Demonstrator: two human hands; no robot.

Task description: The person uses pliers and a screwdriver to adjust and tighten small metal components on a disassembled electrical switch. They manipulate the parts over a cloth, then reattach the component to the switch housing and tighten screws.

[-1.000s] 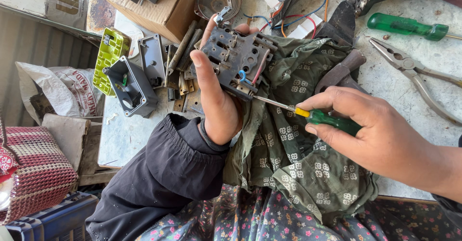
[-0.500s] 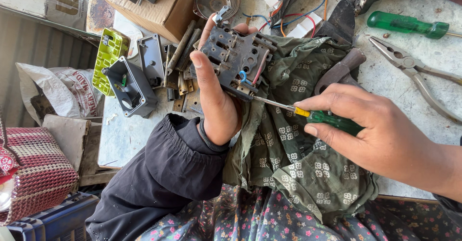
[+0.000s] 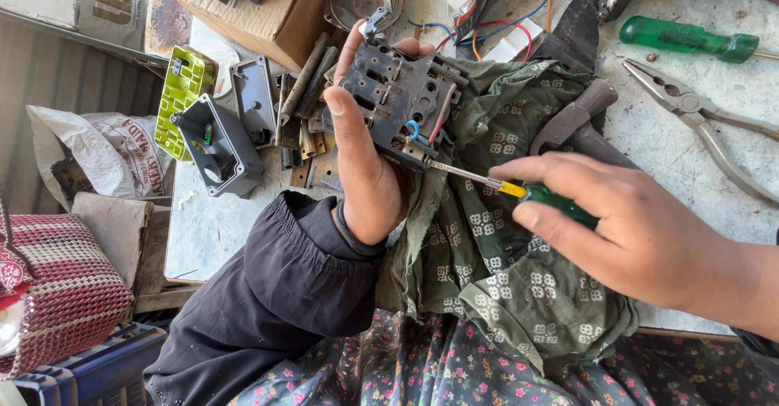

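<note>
The left hand [image 3: 365, 171] has its fingers wrapped around a dark switch block [image 3: 398, 98], while the right hand [image 3: 641, 227] pinches a green-handled screwdriver [image 3: 519, 189] whose shaft runs leftward from those fingers into the block's lower edge.

Worn, pale, speckled workbench top [image 3: 690, 150] with items lying directly on it. At right: a green-handled screwdriver [image 3: 690, 39] and, just below it, open metal pliers [image 3: 706, 126]. At centre: a crumpled olive patterned cloth [image 3: 495, 236], with loose coloured wires [image 3: 487, 25] above it. At left: a grey plastic housing [image 3: 219, 142], a yellow-green plastic cover [image 3: 182, 98], a cluster of metal strips [image 3: 300, 106] and a cardboard box [image 3: 268, 8] near the far edge.
</note>
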